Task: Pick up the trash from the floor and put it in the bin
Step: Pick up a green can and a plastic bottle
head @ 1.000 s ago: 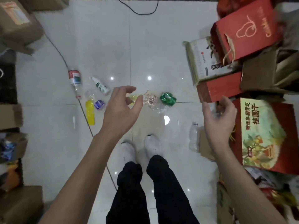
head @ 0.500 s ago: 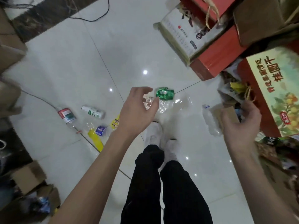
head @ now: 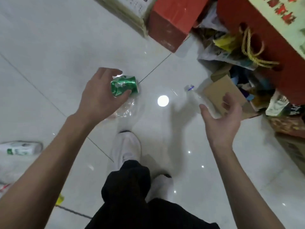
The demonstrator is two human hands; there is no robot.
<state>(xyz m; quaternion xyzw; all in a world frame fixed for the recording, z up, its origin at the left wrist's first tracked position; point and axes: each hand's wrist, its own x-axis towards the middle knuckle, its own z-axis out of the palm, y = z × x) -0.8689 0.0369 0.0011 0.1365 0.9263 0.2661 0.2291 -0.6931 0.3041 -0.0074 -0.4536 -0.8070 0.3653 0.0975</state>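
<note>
The left hand [head: 99,95] curls around the crushed green can [head: 124,86], fingers above, thumb below; whether it is already lifted, I cannot tell. Better to squeeze firmly, leaving the clear plastic wrap [head: 125,108] beneath. The right hand [head: 222,119] is open, empty.

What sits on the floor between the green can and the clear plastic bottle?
In the head view, only bare glossy tile: the stretch between the green can and the clear plastic bottle holds nothing but a bright light reflection on the floor.
</note>
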